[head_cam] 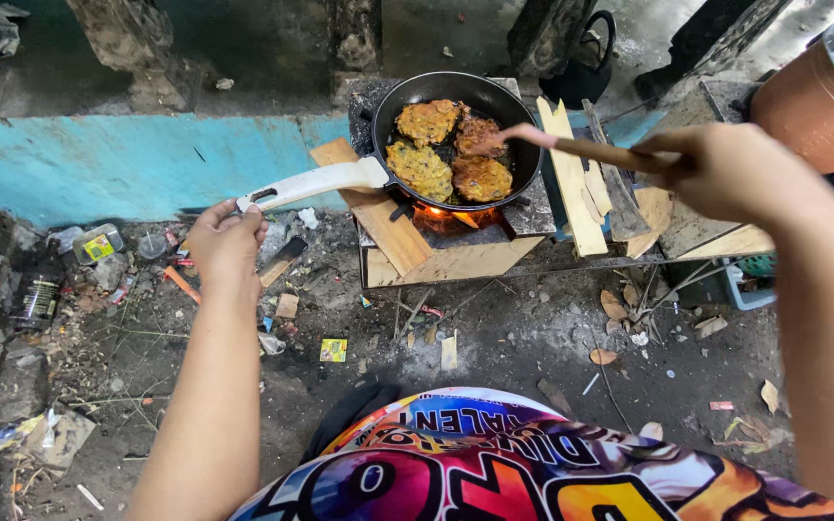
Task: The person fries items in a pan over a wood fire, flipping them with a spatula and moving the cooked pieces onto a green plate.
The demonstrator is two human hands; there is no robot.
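Left hand [227,241] grips the pan handle [316,183]; right hand [726,169] pokes fritters [441,150] with a wooden spatula [571,147].

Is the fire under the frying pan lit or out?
Lit: orange flames glow beneath the black frying pan holding four fritters.

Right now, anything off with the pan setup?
Yes. The black frying pan sits over an open fire on loose wooden planks, one reaching under the pan beside the flames. Litter covers the ground. The four fritters all lie inside the pan.
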